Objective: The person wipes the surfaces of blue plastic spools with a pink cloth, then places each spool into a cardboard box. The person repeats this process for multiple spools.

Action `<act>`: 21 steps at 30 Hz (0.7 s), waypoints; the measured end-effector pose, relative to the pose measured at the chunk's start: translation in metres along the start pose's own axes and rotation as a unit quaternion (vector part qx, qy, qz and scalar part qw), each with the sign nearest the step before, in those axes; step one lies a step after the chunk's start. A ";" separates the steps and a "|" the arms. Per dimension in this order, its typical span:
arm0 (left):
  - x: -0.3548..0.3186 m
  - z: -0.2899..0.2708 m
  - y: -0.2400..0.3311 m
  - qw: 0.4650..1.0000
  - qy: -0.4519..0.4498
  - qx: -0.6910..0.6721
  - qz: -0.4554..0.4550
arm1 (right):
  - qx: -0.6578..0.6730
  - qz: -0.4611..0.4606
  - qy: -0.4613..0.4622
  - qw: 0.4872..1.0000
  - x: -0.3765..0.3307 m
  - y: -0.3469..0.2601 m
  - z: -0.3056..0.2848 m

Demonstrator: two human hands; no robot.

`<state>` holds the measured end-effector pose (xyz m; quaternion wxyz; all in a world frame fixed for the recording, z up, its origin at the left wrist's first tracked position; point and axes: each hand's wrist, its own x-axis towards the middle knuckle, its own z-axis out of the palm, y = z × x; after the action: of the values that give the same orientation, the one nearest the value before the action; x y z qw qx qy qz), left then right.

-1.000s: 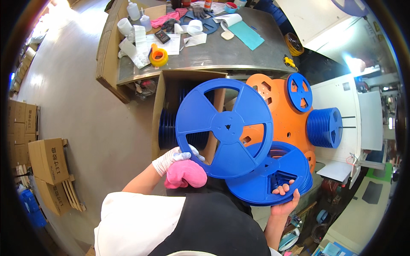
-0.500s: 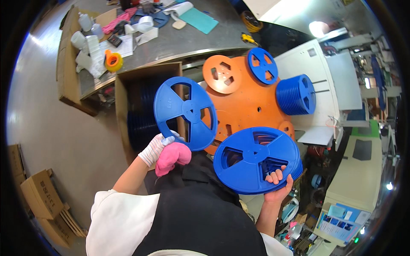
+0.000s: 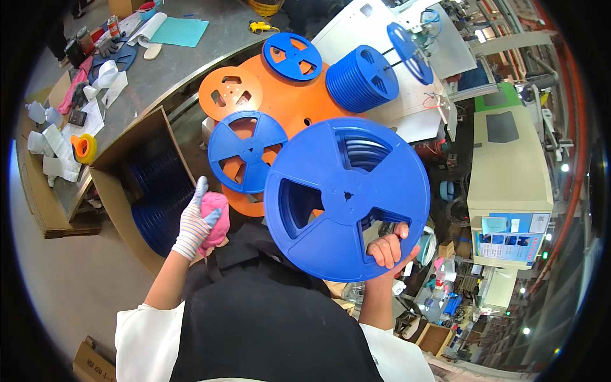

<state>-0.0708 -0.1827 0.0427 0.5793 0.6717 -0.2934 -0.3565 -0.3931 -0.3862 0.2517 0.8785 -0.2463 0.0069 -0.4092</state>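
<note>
My left hand (image 3: 191, 226), in a striped glove with blue fingertips, holds a bunched pink cloth (image 3: 215, 219). Its thumb or a finger sticks upward. Just beyond that hand a single blue reel (image 3: 229, 141) rests over the orange round table (image 3: 289, 105), apart from the glove. My bare right hand (image 3: 386, 251) grips a stack of blue reels (image 3: 312, 235), fingers curled through an opening of the top one and palm at the rim. The stack is lifted in front of my black apron, its top face toward me.
An open cardboard box (image 3: 118, 213) with dark blue reels stands left. On the orange table are an orange plate (image 3: 216, 79), another blue reel (image 3: 273, 57) and a row of reels (image 3: 350, 79) on rods. One reel (image 3: 404, 51) sits farther along. A grey workbench (image 3: 184, 44) lies behind.
The single reel has left my left hand and now rests over the orange table. The held stack is higher and larger in view. Another reel appears at the rods. My view has turned right.
</note>
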 end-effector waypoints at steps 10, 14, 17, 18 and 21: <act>-0.023 0.009 0.109 0.812 -0.106 0.465 0.336 | 0.078 0.096 -0.056 0.991 0.031 0.044 0.002; -0.037 0.002 0.099 0.830 -0.092 0.448 0.319 | 0.049 0.129 -0.067 0.988 0.035 0.048 0.003; -0.047 -0.004 0.093 0.826 -0.094 0.457 0.316 | 0.027 0.155 -0.081 0.984 0.037 0.051 0.004; -0.049 -0.005 0.091 0.828 -0.078 0.454 0.322 | 0.015 0.160 -0.077 0.984 0.037 0.051 0.005; -0.052 -0.007 0.084 0.827 -0.056 0.454 0.327 | -0.043 0.165 -0.036 0.985 0.034 0.051 0.006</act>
<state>-0.0932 -0.1495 0.1338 0.2740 0.7026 -0.6566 -0.0094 -0.3328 -0.3806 0.2410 0.9223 -0.2941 0.0332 -0.2484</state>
